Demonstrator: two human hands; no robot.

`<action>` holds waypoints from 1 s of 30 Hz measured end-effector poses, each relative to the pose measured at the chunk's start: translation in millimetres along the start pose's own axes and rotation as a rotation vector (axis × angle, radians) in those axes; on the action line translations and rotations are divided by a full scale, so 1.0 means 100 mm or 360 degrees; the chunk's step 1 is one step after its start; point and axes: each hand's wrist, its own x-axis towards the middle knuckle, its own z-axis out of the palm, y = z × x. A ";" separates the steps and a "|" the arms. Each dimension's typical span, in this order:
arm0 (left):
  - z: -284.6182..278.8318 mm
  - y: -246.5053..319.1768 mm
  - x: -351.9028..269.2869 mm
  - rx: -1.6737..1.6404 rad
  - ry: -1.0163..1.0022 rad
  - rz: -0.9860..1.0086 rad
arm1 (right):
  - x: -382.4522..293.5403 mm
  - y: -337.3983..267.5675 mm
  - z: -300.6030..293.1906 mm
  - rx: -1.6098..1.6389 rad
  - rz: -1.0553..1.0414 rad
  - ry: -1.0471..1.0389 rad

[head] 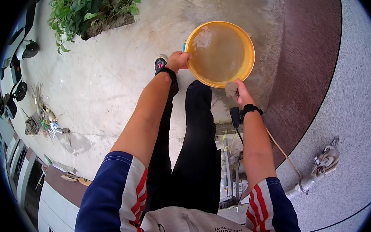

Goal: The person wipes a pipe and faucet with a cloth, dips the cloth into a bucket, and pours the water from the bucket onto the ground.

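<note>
A yellow bucket [252, 56] holds cloudy brownish water [219, 56] with light reflecting off its surface. At the bucket's left side, beside a blue handle part [184, 47], my left hand [180, 60] grips the rim. My right hand [243, 93] is closed around a wet-looking grey-brown rag or sponge [231, 89]. Its fingers are at the near right of the rim; whether they also grip the bucket I cannot tell. Black bands sit on both wrists, and a black device [235, 117] with a cable is by the right one.
A wall with a dark red lower band [304, 53] rises on the right, carrying a wrapped pipe [308, 184]. Green plants [83, 7] grow at the upper left. Sticks and litter [48, 117] lie on the concrete floor [111, 79]. A metal frame [230, 169] stands near my right leg.
</note>
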 end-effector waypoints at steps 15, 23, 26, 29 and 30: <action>-1.01 -0.05 0.02 0.1087 0.0576 0.0123 | -0.28 0.13 1.28 -0.0205 0.0063 -0.0034; -1.00 -0.19 -0.15 0.1136 0.0705 0.0027 | -0.42 0.17 1.46 -0.0170 -0.0035 0.0160; -0.93 -0.18 -0.13 0.1126 0.0754 0.0003 | -0.36 0.17 1.38 -0.0121 -0.0079 0.0165; -0.81 -0.08 -0.24 0.1165 0.0896 -0.0101 | -0.45 0.10 1.37 -0.0054 -0.0166 0.0135; -0.75 -0.01 -0.27 0.1165 0.0959 -0.0107 | -0.48 0.05 1.35 -0.0039 -0.0207 0.0123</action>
